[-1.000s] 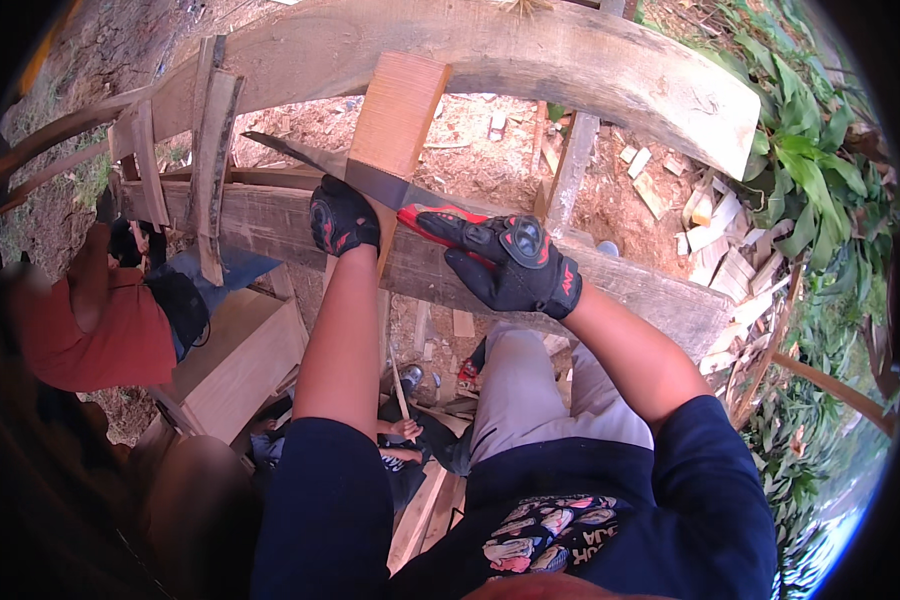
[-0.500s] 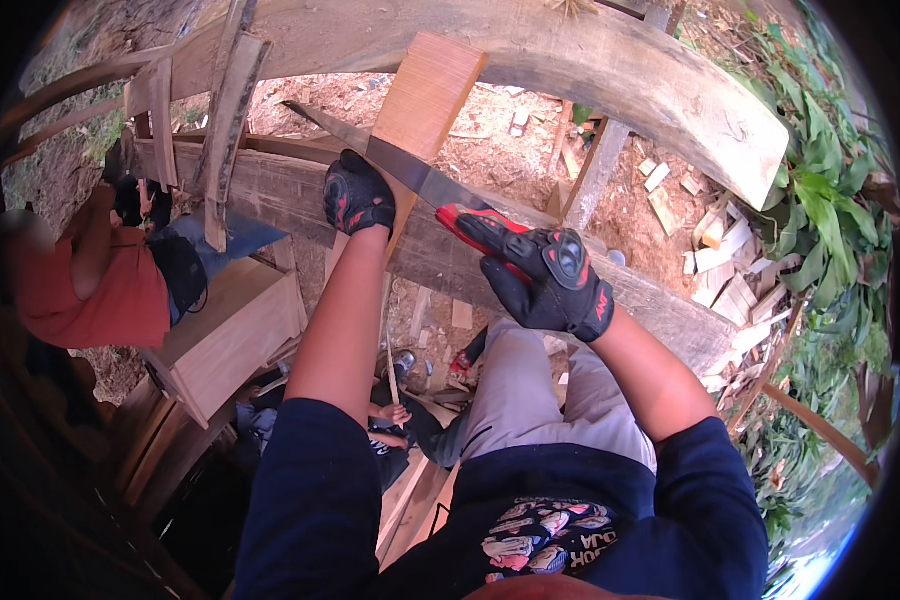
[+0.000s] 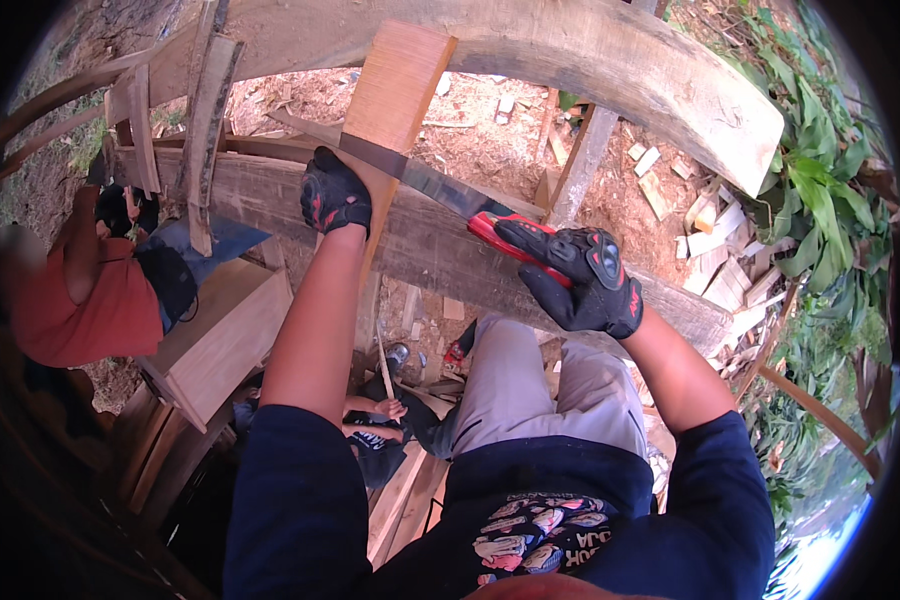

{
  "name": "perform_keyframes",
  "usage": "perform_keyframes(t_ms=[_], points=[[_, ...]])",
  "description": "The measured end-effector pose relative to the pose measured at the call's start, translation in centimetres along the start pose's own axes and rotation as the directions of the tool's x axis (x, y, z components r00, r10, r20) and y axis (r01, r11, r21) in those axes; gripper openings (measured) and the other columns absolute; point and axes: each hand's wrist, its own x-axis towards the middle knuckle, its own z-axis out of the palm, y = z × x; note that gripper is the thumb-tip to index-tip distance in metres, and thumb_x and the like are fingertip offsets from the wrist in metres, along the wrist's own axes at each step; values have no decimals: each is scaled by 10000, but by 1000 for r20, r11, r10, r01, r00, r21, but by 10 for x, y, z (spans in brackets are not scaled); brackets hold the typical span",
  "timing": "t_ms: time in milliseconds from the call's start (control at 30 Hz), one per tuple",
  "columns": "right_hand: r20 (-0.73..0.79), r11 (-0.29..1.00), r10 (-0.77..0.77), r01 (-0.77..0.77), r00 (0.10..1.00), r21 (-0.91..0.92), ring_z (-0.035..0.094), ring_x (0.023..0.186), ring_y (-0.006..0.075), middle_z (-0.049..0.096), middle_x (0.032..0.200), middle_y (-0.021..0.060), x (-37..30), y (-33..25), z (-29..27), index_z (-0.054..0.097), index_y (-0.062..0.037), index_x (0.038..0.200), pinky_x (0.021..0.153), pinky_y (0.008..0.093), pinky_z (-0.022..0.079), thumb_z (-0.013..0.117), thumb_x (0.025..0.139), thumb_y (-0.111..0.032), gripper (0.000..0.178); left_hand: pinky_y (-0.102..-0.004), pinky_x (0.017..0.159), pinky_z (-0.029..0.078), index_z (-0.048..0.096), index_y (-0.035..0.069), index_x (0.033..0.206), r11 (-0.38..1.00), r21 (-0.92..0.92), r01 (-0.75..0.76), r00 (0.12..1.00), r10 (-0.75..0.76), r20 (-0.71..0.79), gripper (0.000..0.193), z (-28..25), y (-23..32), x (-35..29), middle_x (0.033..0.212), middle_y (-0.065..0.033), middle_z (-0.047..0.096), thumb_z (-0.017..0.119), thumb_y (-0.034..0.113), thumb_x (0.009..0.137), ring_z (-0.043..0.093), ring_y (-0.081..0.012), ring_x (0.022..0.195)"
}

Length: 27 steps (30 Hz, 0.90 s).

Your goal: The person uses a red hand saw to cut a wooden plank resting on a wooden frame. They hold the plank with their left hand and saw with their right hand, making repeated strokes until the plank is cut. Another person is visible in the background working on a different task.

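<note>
My right hand (image 3: 580, 278), in a black and red glove, is closed round the red handle of a handsaw (image 3: 448, 190). The saw's blade lies across a smooth reddish-brown wooden board (image 3: 398, 85), and its tip extends past the board's left edge. Also gloved, my left hand (image 3: 336, 195) grips the board's left edge just below the blade. The board rests across two rough timber beams, one far and one near. How deep the blade sits in the wood I cannot tell; my left fingers are partly hidden.
The far beam (image 3: 610, 60) and near beam (image 3: 450, 245) run across in front of me. Wood offcuts (image 3: 725, 250) lie at the right, beside green plants (image 3: 820, 200). A person in a red shirt (image 3: 85, 290) is at left by a wooden box (image 3: 225, 335); another person's hand (image 3: 390, 408) shows below.
My right hand has pulled the saw back to the right and towards me, so more blade shows right of the board. My left hand keeps its grip; the whole view has shifted slightly.
</note>
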Motion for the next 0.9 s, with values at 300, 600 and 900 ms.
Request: perform_keyframes(t_ms=[300,600,900], points=[[11,999,-27,27,1000,-23,775,1026,374,756,1330,173,18,10,6,663,-121,1501,882,440,624,754,927,-106,581,-578,991,542,767,94,1209,999,3,33,999,-33,27,661,2,-2,16,1275,-234,749,262,513,1131,698,-467,1196],[18,995,18,-16,1000,-101,713,750,367,782,1077,185,28,-34,-2,665,-134,1516,722,428,575,751,922,-124,600,-568,976,551,771,82,1108,995,50,-87,996,89,-31,643,12,-14,17,1217,-187,774,261,473,1137,711,-473,1157],[37,990,70,-64,997,-123,756,804,329,780,1271,183,19,-55,-10,645,-147,1534,730,424,612,739,944,-114,598,-546,925,581,758,62,1058,985,106,-133,989,138,-44,578,22,-21,27,1169,-207,775,311,421,1137,740,-445,1081]])
